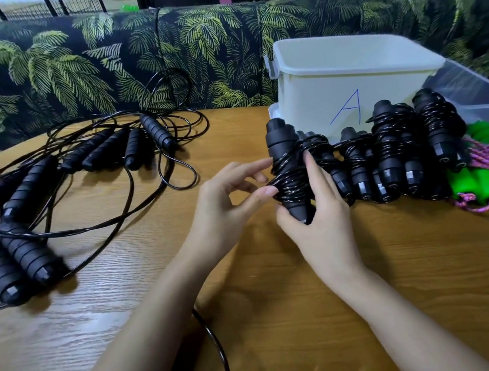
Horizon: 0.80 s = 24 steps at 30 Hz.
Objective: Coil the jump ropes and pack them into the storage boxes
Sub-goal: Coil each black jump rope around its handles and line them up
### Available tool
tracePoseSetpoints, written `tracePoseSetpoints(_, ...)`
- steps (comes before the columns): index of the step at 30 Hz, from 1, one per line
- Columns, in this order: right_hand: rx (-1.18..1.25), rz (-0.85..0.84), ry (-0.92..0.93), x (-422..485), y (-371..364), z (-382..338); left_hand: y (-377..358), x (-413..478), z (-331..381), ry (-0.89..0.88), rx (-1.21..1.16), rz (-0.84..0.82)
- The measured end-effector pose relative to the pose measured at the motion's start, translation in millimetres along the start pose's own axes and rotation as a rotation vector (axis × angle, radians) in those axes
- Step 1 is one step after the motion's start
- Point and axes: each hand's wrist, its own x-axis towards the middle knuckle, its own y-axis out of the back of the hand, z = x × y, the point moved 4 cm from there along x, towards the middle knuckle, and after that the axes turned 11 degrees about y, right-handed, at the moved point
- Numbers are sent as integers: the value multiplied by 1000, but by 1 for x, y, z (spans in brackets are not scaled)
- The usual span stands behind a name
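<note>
A black jump rope (pixel 287 166), its cord wound round both handles, stands upright in the middle of the table. My right hand (pixel 319 208) grips its lower end from the right. My left hand (pixel 227 204) pinches the cord against the bundle with thumb and fingers. Several coiled black ropes (pixel 393 148) lie in a row right of it, in front of a white storage box (pixel 317 90) marked "A". Uncoiled black ropes (pixel 67 171) with loose cords sprawl over the left of the table.
A clear plastic box (pixel 471 91) sits right of the white box. A green-handled rope (pixel 485 185) with pink cord lies at the far right. One loose black cord (pixel 219 356) runs off the near table edge. A leaf-patterned sofa (pixel 108 64) backs the table.
</note>
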Motion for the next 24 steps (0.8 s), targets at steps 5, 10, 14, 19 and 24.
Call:
tracePoseSetpoints(5, 200, -19, 7, 1, 0, -7, 4, 4, -5, 45, -86, -9)
tracePoseSetpoints(10, 346, -74, -14, -2, -3, -10, 5, 5, -11, 189, -254, -42)
tracePoseSetpoints(14, 360, -44, 2, -1, 0, -11, 8, 7, -11, 180, -222, -33)
tracePoseSetpoints(19, 276, -10, 76, 2, 4, -7, 9, 6, -5, 144, -195, -35)
tracePoseSetpoints(24, 266, -8, 52, 1, 3, -6, 9, 5, -9, 175, -203, 10)
